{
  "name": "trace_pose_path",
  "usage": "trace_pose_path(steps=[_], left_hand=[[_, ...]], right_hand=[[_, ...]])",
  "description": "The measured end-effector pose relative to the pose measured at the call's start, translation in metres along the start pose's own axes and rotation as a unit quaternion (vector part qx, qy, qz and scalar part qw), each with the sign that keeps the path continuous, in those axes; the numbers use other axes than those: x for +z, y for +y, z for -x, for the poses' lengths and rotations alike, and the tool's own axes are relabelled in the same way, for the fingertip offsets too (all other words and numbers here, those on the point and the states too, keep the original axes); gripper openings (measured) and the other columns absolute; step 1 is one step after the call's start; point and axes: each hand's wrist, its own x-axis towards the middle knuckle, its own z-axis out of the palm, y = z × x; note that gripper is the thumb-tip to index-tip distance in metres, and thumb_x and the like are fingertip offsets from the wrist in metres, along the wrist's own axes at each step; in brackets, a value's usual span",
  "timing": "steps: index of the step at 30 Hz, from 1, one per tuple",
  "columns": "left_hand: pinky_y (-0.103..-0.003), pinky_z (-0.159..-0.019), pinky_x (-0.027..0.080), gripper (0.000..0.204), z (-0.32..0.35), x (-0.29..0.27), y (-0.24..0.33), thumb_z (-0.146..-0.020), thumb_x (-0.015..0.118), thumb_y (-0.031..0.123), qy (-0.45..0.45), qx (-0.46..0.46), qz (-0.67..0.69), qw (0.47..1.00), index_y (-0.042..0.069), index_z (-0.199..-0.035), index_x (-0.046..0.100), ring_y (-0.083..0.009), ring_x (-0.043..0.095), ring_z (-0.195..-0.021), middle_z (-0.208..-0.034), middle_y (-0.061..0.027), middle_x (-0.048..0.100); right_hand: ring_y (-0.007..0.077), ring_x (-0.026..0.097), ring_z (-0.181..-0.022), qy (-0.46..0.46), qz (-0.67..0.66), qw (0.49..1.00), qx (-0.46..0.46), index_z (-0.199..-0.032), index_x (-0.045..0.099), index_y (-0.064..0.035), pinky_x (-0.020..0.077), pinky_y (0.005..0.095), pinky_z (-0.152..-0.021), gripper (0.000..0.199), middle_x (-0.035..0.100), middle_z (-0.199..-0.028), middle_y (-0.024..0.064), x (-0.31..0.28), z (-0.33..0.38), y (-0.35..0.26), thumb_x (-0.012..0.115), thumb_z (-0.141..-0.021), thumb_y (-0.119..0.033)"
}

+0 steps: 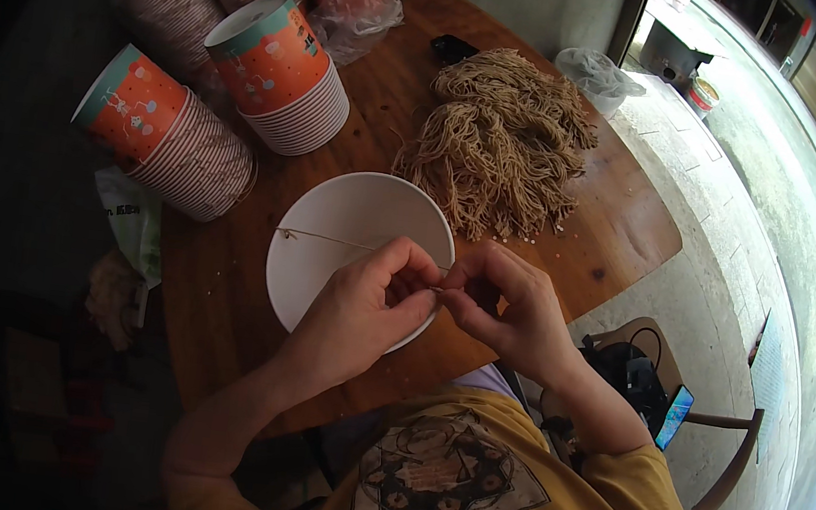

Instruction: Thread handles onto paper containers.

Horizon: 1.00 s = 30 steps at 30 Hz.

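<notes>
A white paper bucket sits in front of me on the wooden table, its open mouth facing up toward me. A thin tan string crosses that mouth, with a small knot at the left rim. Over the right side of the rim, my left hand pinches the string between thumb and forefinger. Close against it, my right hand is closed in a pinch at the same string. The fingertips partly hide the string's end. Beyond the bucket lies a large heap of tan strings.
Nested stacks of orange and green printed paper buckets stand at the left, with plastic-wrapped stacks behind. A clear plastic bag lies at the far table edge. On my right, a wooden chair holds a black bag and a phone.
</notes>
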Motion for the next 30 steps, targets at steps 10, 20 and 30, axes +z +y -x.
trace_pose_path(steps=[10,20,30], left_hand=[[-0.021,-0.075,0.045,0.01,-0.005,-0.002,0.002,-0.089,0.058,0.001,-0.026,-0.011,0.028,0.999,0.005,-0.096,0.052,-0.004,0.052,-0.083,-0.088,0.0015,0.053],[-0.031,-0.067,0.05,0.012,0.001,0.006,0.006,-0.085,0.058,-0.002,0.048,0.162,-0.156,0.973,0.002,-0.094,0.051,-0.0224,0.061,-0.076,-0.088,-0.0102,0.056],[-0.031,-0.065,0.05,0.011,0.0,0.004,0.005,-0.083,0.061,-0.001,0.039,0.111,-0.137,0.983,0.002,-0.091,0.054,-0.0185,0.061,-0.075,-0.087,-0.0083,0.056]], right_hand=[[0.0142,0.056,-0.063,-0.034,0.075,0.996,-0.03,-0.091,0.06,-0.0059,0.0466,0.0272,-0.056,0.013,0.053,-0.077,0.0045,-0.011,-0.003,-0.007,0.067,-0.081,-0.009],[0.0142,0.057,-0.063,-0.005,0.055,0.997,-0.045,-0.09,0.057,-0.0047,0.0472,0.0274,-0.056,0.013,0.054,-0.079,0.0048,-0.002,-0.001,0.0,0.066,-0.08,-0.007],[0.0115,0.055,-0.062,0.002,-0.002,1.0,-0.027,-0.091,0.057,-0.0046,0.0442,0.025,-0.055,0.015,0.054,-0.073,0.0038,0.002,0.001,0.002,0.067,-0.081,-0.009]])
